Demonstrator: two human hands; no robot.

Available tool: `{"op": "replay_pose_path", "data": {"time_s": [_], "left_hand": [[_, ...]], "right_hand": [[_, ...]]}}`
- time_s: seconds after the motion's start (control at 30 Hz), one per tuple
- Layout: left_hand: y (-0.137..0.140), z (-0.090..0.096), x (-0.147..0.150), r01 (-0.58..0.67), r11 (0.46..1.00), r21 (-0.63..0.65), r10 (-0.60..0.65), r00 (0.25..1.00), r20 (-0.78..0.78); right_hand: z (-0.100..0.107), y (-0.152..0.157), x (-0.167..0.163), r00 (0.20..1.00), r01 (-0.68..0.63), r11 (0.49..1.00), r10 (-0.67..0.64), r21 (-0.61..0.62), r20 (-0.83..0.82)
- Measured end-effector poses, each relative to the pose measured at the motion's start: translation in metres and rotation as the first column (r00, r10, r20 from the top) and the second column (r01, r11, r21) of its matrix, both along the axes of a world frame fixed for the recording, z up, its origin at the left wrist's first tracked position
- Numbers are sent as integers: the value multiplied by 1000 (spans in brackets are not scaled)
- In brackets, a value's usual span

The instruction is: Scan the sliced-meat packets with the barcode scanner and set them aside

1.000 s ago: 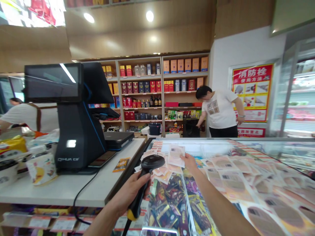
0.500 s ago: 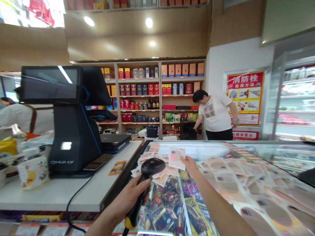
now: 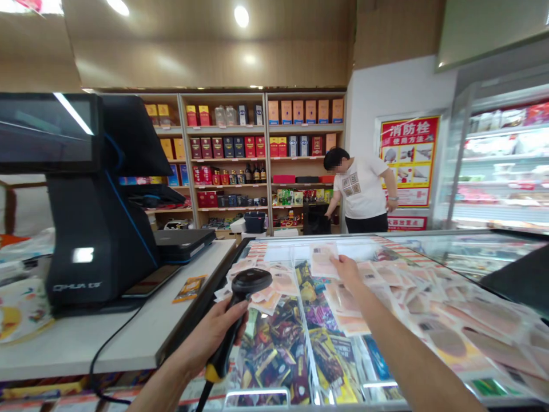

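My left hand is wrapped round the handle of a black and yellow barcode scanner, its head pointing away to the right. Farther right, my right hand pinches a pale, flat packet with a barcode by its edge, above the glass top. Beneath and around both hands lie many similar flat packets, spread over the glass-topped freezer. Through the glass, several colourful wrapped ice creams show in compartments.
On the left, a white counter carries a black checkout terminal, a phone and a small orange packet. A black cable hangs over its edge. Beyond the freezer, a person in a white shirt bends near the shelves.
The held packet has moved right, away from the scanner, and the red light on it is gone. The view has turned slightly right and down.
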State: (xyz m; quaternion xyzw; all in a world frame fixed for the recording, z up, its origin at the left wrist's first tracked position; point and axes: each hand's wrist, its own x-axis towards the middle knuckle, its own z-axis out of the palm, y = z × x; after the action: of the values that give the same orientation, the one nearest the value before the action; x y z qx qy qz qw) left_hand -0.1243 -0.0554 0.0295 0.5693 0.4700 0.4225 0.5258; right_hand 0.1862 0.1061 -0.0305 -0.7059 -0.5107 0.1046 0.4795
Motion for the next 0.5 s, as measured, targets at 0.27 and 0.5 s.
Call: {"op": "replay_pose_path", "data": {"time_s": [0.27,0.5], "left_hand": [[10,-8,13,-15,1000,-12,14,998,-56],[17,-16,28,19,999,47,-16,998,-63]], "right_hand": [[5,-30,66,931,286,955,-255,-84,262],[-3,-45,80,862,421,888,-329,-185,384]]}}
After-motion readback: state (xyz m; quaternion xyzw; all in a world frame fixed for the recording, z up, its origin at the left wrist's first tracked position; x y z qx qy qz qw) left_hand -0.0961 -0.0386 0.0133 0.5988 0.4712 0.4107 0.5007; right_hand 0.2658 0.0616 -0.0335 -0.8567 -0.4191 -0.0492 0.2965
